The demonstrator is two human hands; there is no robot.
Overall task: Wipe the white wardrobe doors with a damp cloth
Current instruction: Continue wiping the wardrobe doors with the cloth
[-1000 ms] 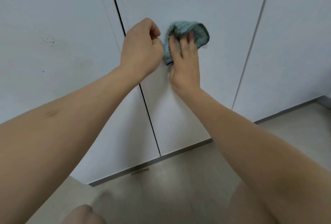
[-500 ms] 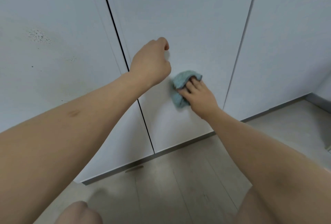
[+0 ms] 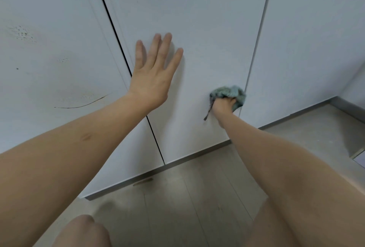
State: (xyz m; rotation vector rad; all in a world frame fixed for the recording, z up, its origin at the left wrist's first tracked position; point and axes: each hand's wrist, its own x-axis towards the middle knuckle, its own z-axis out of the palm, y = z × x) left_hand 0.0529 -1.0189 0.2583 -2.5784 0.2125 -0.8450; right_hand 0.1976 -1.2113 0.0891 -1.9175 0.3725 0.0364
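Three white wardrobe doors fill the view. My left hand (image 3: 152, 73) lies flat with fingers spread on the middle door (image 3: 197, 19), just right of the dark gap. My right hand (image 3: 223, 104) grips a bunched blue-green cloth (image 3: 229, 91) and presses it against the lower right part of the middle door, close to the seam with the right door (image 3: 308, 39). My fingers are hidden in the cloth.
The left door (image 3: 49, 59) carries small speckled marks and a thin dark curved line. A grey plinth runs under the doors above a pale wood floor (image 3: 187, 197). My knees show at the bottom edge. A low step stands at the far right.
My left hand has opened from a loose fist and now lies flat on the middle door. My right hand has carried the cloth down and to the right across the door.
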